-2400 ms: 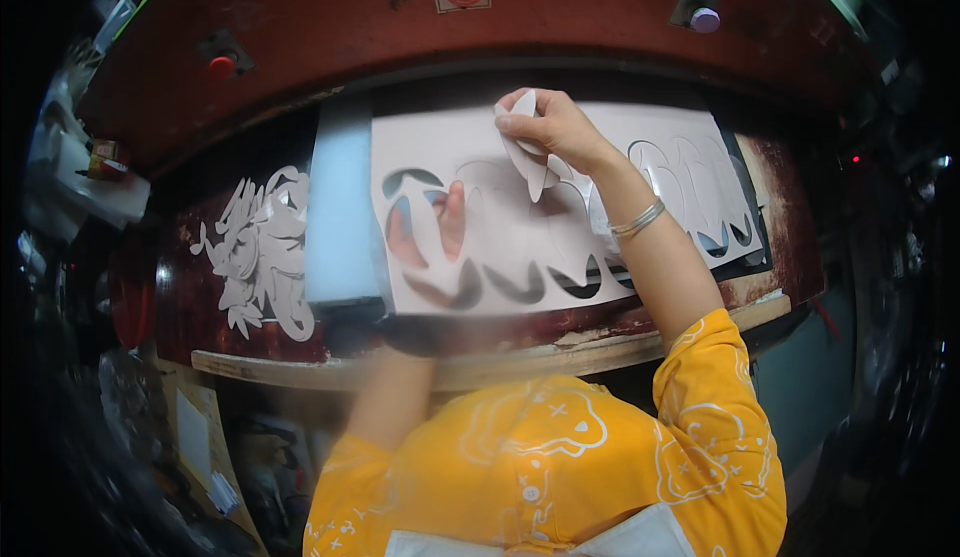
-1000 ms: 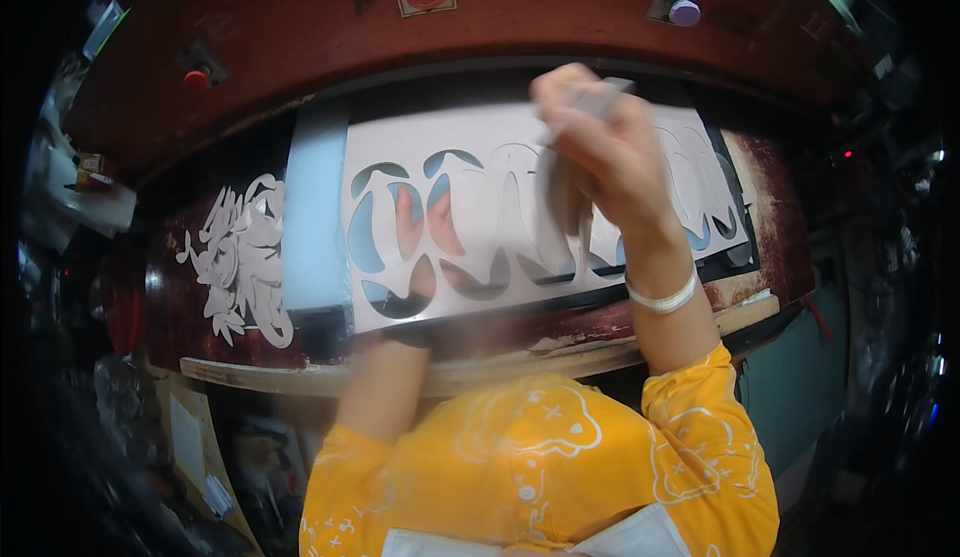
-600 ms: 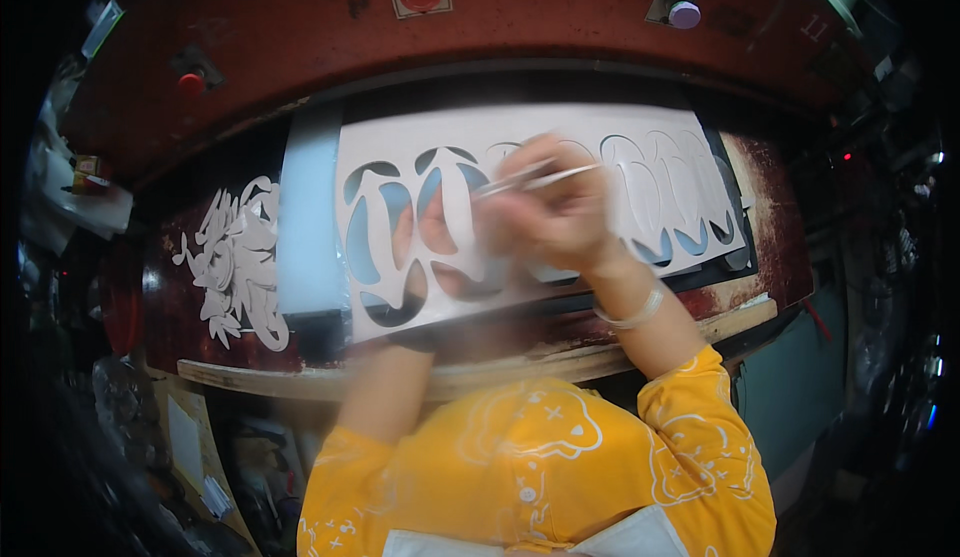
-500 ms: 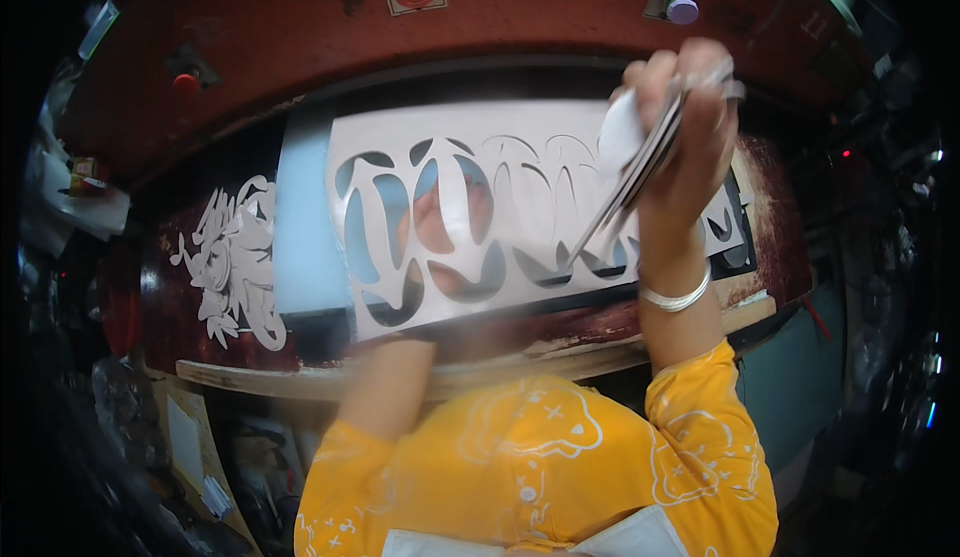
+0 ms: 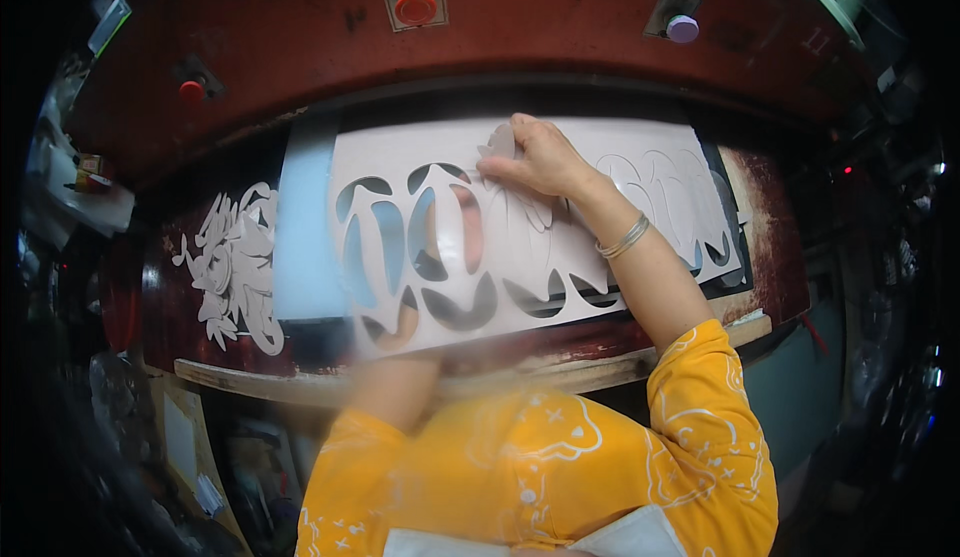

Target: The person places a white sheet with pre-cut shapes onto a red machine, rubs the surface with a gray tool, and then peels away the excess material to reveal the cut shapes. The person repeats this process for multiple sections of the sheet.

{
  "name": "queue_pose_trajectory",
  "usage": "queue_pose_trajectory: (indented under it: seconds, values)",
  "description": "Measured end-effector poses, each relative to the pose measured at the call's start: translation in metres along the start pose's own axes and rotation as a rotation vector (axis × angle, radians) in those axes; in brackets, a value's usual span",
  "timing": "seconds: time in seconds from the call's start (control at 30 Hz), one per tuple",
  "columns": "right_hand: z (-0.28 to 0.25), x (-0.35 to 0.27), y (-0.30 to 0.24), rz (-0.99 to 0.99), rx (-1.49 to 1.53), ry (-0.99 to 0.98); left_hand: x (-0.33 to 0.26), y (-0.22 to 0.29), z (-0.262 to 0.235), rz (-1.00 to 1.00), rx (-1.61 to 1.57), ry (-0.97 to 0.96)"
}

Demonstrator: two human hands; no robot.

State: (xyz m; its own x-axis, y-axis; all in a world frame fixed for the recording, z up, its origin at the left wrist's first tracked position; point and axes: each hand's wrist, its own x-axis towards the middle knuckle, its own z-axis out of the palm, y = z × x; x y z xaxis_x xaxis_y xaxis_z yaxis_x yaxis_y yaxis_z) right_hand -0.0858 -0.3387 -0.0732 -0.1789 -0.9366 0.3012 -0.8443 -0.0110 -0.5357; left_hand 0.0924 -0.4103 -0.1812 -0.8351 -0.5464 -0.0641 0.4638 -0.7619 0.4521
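A large pale sheet (image 5: 590, 137) lies on the work surface, punched with rows of long curved outlines. Several openings show toward its left, while pieces still fill outlines on the right. My left hand (image 5: 468, 225) reaches underneath from the near edge; parts of it show through the openings, but its fingers are mostly hidden and blurred. Over the middle of the sheet, my right hand (image 5: 540, 160) is closed on grey cut-out pieces (image 5: 497, 143) at its fingertips. How many it holds is hidden.
Loose cut-out pieces (image 5: 232, 262) are heaped at the left beside a light blue board (image 5: 305, 227). A red machine panel (image 5: 560, 17) with a red button (image 5: 415, 7) and a lilac knob (image 5: 682, 28) spans the far side. A worn wooden rail (image 5: 560, 367) edges the near side.
My right hand has come down and left, from the raised stack over the sheet's right side to its middle. Right-hand outlines are now uncovered. My left hand remains under the sheet.
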Motion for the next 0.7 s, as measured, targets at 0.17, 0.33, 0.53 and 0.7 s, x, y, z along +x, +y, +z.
queue_pose_trajectory:
  seconds: [0.17, 0.33, 0.53, 0.7]
  values:
    - [-0.023, 0.0, -0.011, 0.146, 0.454, 0.423, -0.003, 0.006, 0.015, -0.052, -0.081, 0.068]
    - [-0.056, -0.018, -0.024, 0.384, 0.719, 0.208, -0.02, 0.0, 0.029, -0.052, -0.056, -0.054]
    - [-0.026, -0.048, -0.063, 0.276, 0.256, -0.075, -0.036, 0.0, 0.058, 0.056, 0.36, 0.177]
    - [-0.052, -0.069, -0.079, -0.329, 0.55, 0.356, -0.066, 0.003, 0.083, 0.403, 0.833, 0.015]
